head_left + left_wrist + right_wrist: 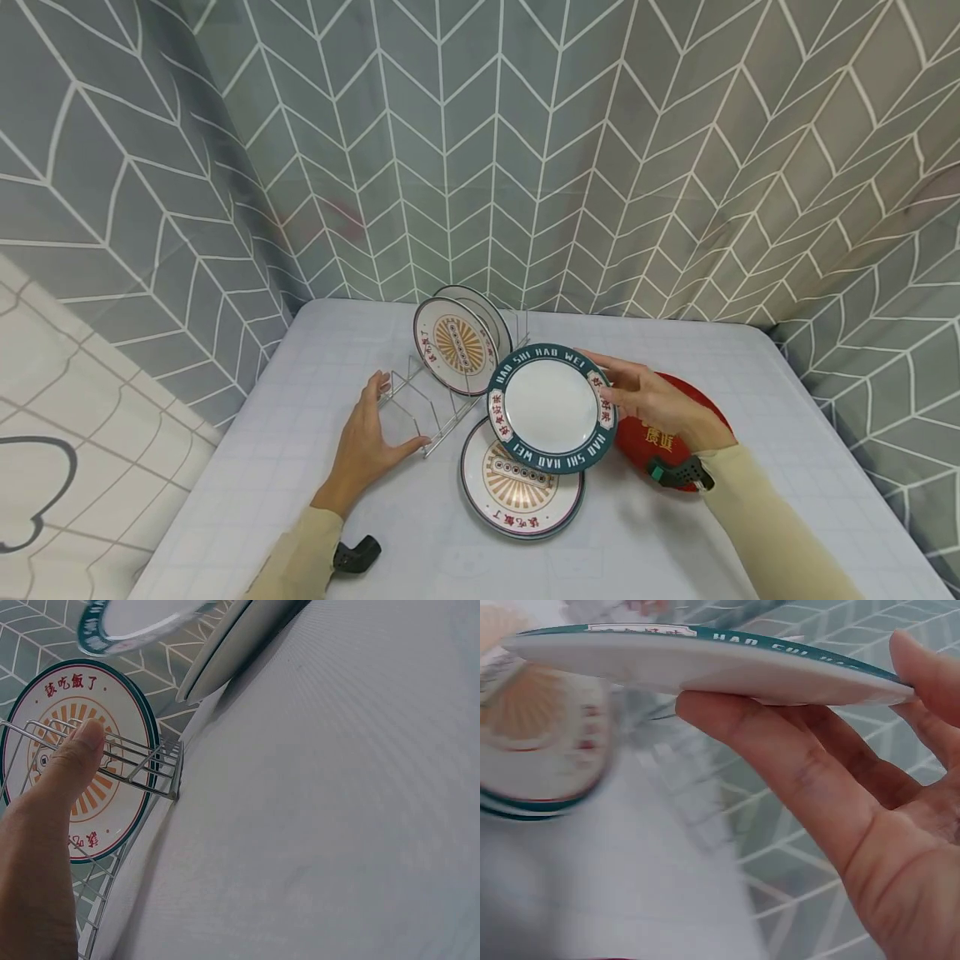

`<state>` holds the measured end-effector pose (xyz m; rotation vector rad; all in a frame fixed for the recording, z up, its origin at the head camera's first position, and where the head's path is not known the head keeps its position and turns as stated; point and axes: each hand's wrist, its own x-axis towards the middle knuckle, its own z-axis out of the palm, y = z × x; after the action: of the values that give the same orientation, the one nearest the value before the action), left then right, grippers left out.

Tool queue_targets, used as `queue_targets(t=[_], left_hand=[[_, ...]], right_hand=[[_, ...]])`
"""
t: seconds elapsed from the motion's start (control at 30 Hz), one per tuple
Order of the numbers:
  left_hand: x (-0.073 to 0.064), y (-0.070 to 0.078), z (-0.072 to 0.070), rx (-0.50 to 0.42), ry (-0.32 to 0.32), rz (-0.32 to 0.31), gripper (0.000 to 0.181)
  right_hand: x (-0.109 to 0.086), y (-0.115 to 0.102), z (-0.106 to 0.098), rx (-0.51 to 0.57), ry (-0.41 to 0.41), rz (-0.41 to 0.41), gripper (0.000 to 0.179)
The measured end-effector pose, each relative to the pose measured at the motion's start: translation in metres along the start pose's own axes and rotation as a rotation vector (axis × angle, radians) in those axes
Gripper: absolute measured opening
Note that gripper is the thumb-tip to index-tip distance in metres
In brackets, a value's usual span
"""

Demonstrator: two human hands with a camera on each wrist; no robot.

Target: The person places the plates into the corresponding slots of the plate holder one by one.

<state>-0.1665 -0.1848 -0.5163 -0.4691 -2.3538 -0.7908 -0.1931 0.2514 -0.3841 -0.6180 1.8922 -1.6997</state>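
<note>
My right hand holds a plate with a dark green lettered rim by its right edge. The right wrist view shows its fingers under the plate and the thumb over the rim. My left hand grips the near-left end of a wire dish rack, thumb on the wires. Two plates stand tilted in the rack's far part; the front one bears an orange sunburst. Below the held plate, a similar sunburst plate lies on top of another on the table, partly covered.
A red round thing with gold characters lies on the table under my right hand and wrist. The white-covered table meets a grey chevron-patterned curtain at the back and sides. A dark wrist device sits at my left sleeve.
</note>
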Motion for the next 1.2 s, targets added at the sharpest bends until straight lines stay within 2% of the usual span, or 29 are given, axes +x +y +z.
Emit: queue_targets(t=[0.13, 0.27, 0.5, 0.6, 0.77, 0.97, 1.1, 1.2], left_hand=[[0.000, 0.002, -0.001, 0.000, -0.012, -0.011, 0.129], [0.001, 0.003, -0.002, 0.006, -0.030, -0.029, 0.130], [0.002, 0.002, -0.003, 0.002, -0.046, -0.057, 0.131], [0.001, 0.002, -0.003, -0.004, -0.047, -0.059, 0.131], [0.000, 0.002, -0.001, -0.004, -0.060, -0.063, 0.129], [-0.001, 0.001, 0.000, 0.000, -0.074, -0.066, 0.129], [0.000, 0.001, -0.001, -0.001, -0.078, -0.072, 0.130], [0.000, 0.000, -0.003, -0.005, -0.072, -0.073, 0.129]], right_hand=[[0.002, -0.027, -0.014, -0.001, 0.019, -0.128, 0.060], [0.010, -0.051, -0.025, 0.006, 0.064, -0.196, 0.061], [0.045, -0.094, -0.043, 0.125, 0.080, -0.321, 0.060], [0.062, -0.106, -0.048, 0.101, 0.151, -0.302, 0.061], [0.087, -0.107, -0.050, -0.028, 0.244, -0.187, 0.063], [0.109, -0.092, -0.040, -0.196, 0.291, -0.097, 0.062], [0.121, -0.082, -0.033, -0.253, 0.312, -0.063, 0.060], [0.128, -0.077, -0.029, -0.277, 0.285, -0.055, 0.060]])
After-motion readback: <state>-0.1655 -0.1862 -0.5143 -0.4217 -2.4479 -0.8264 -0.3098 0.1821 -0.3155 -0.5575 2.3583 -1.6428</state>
